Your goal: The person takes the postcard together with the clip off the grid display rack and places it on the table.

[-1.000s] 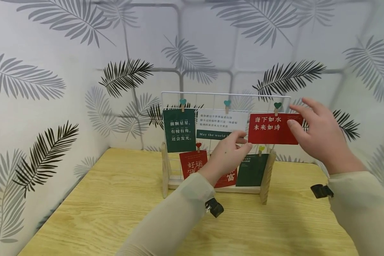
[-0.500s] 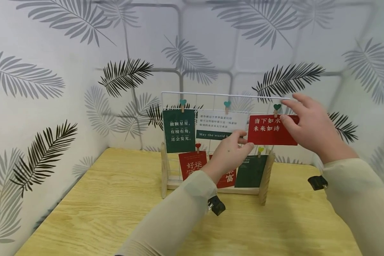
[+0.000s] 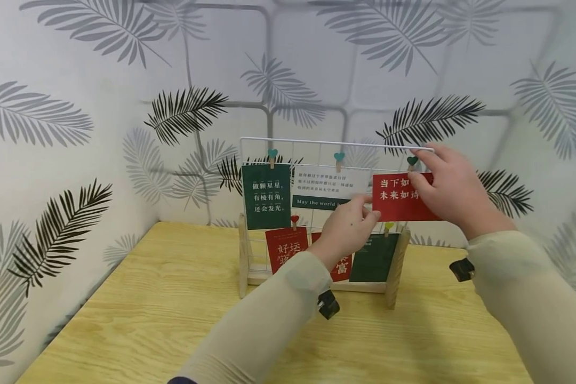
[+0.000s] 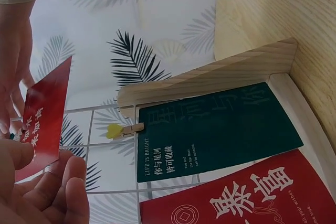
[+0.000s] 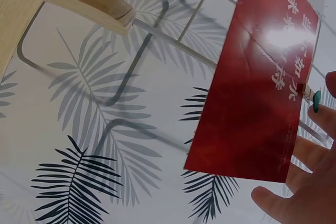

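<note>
A red card (image 3: pixel 393 205) with white characters hangs from a wooden clip with a dark green heart (image 3: pixel 412 160) at the upper right of the white wire grid rack (image 3: pixel 307 141). Its lower left corner is pinched between the thumb and fingers of my left hand (image 3: pixel 348 229), as the left wrist view shows. My right hand (image 3: pixel 453 184) is at the card's right side, thumb and index finger spread about the heart clip. In the right wrist view a fingertip meets the green heart (image 5: pixel 316 100), while other fingers reach behind the card's edge.
A green card (image 3: pixel 268 197) and a white card (image 3: pixel 331 181) hang in the top row. Below hang a red card (image 3: pixel 285 248), another red card (image 4: pixel 252 198) partly hidden by my left hand, and a green card (image 4: pixel 210 135). Wooden feet (image 3: pixel 396 272) stand on the table (image 3: pixel 173 298).
My right hand has moved left along the red card to its heart clip, fingers still apart. My left hand keeps its place at the card's lower left corner.
</note>
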### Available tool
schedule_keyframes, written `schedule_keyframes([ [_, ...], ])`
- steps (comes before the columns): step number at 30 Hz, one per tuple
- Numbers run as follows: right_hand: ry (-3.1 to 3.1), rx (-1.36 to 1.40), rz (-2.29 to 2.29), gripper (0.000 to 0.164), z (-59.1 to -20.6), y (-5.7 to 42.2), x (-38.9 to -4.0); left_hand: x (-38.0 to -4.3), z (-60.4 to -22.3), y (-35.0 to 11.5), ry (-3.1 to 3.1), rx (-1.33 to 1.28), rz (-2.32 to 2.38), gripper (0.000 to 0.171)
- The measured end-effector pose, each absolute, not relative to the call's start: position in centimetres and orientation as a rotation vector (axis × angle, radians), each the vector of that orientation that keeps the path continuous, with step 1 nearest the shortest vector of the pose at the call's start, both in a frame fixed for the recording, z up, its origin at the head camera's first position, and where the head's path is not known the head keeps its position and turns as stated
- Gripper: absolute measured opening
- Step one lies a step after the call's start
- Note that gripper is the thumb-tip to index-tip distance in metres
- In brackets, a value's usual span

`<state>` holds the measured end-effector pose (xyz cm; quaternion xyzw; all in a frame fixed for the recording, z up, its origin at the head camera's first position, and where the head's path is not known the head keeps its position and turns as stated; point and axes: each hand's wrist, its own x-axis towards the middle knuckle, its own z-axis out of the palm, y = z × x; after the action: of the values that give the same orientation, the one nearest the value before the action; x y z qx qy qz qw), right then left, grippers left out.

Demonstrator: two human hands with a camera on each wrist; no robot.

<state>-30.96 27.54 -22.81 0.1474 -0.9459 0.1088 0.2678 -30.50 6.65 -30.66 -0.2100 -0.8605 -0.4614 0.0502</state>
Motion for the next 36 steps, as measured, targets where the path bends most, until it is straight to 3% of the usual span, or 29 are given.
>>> schedule_keyframes([
  [9, -2.576, 0.355, 0.309, 0.054, -22.83, 27.12, -31.82, -30.80, -30.63, 7.39, -2.600, -0.602, -1.275, 0.042],
  [25, -2.498, 0.259, 0.417, 0.038, -22.93, 27.01, -31.98, -31.04, -30.27, 7.10, -2.551, -0.620, -1.168, 0.028],
  [36, -2.472, 0.201, 0.506, 0.040, -23.06, 26.59, -31.74, -31.36, -30.35, 7.24, -2.504, -0.625, -1.204, 0.018],
])
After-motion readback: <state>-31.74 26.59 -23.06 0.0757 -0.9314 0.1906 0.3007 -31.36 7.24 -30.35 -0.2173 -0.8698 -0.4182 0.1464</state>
